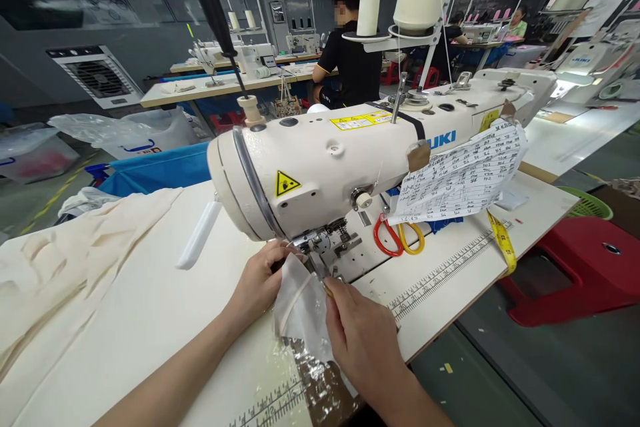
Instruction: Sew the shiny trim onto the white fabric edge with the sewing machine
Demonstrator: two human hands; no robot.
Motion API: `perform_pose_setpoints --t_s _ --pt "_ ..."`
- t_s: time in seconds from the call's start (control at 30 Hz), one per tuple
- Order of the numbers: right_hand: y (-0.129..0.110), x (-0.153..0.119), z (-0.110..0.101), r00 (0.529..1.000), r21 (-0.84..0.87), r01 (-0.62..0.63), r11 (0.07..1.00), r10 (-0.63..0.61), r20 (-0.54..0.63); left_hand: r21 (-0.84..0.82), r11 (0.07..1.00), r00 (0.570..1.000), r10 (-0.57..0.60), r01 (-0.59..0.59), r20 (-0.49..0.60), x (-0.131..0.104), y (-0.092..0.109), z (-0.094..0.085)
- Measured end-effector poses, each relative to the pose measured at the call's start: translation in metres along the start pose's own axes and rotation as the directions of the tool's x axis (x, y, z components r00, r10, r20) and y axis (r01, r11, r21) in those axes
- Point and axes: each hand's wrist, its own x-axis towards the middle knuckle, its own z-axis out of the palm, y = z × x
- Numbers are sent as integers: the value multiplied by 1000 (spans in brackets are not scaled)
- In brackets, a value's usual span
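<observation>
A piece of white fabric (300,303) with a seam or fold hangs from the needle area of a white JUKI sewing machine (310,167) over the table edge. My left hand (263,277) is closed, pinching the fabric's upper left edge beside the machine head. On the other side, my right hand (363,327) is closed around a slim metal tool (316,268) whose tip points at the needle area. Its exact kind is hard to make out. The needle and presser foot (325,247) are partly hidden by the machine's head and my fingers.
Red-handled scissors (389,240) and a yellow handle (413,240) lie right of the needle area. A handwritten sheet (460,177) hangs on the machine. A yellow measuring tape (501,240) droops over the table edge. Cream fabric (65,267) lies left. A red stool (580,267) stands right.
</observation>
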Motion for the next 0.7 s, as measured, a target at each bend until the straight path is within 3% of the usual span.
perform_pose_setpoints --t_s 0.7 --pt "-3 1 2 1000 -93 -6 996 7 9 109 992 998 -68 68 -5 3 1 1"
